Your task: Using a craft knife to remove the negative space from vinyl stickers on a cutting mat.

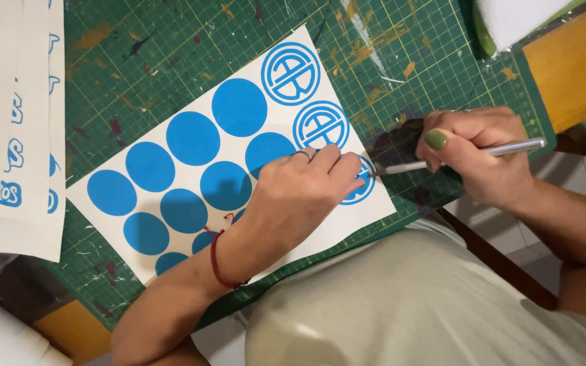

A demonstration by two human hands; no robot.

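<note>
A white sheet of blue round stickers (191,169) lies slantwise on the mat, a slim silver tool (462,157) touching its right-hand sticker.

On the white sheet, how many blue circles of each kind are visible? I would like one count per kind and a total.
Plain blue circles, fully visible: 8
Plain blue circles, partly hidden by the left hand or its arm: 3
Circles with a cut emblem: 3, one at the tip of the silver tool held in the right hand
Total: 14; the left hand may hide more.

Red string bracelet (216,261), green nail polish (435,139)
</note>
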